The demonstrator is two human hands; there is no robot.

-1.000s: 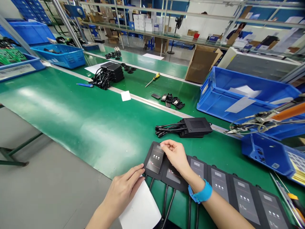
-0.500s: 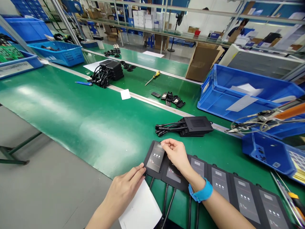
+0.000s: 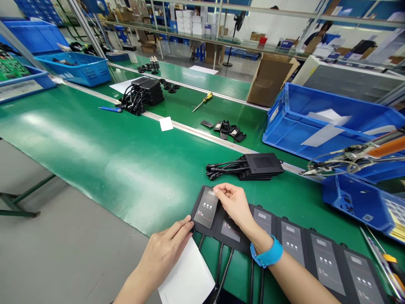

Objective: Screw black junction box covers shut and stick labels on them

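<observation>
My left hand (image 3: 169, 245) has its fingers pressed together against the lower left edge of a flat black electronic box (image 3: 196, 211), its thumb hidden. A white paper sheet (image 3: 190, 274) lies partly beneath this hand; whether the hand also grips it, I cannot tell. With thumb and forefinger closed, my right hand (image 3: 234, 204) pinches the upper right corner of the dark grey label (image 3: 207, 215) on that box. The label bears a small window and three white dots. More labelled black boxes (image 3: 292, 240) continue the row to the right, one partly covered by my right hand.
Stacked black boxes with cables (image 3: 261, 164) lie beyond my hands. Farther off are small black parts (image 3: 229, 131), a yellow-handled screwdriver (image 3: 204, 101) and another cabled stack (image 3: 142, 95). Blue bins (image 3: 316, 126) and an orange-and-metal tool (image 3: 373, 150) crowd the right side.
Both hands keep almost the same place and grip. The label appears to lie a little flatter on the box, and the camera view has shifted very slightly.
</observation>
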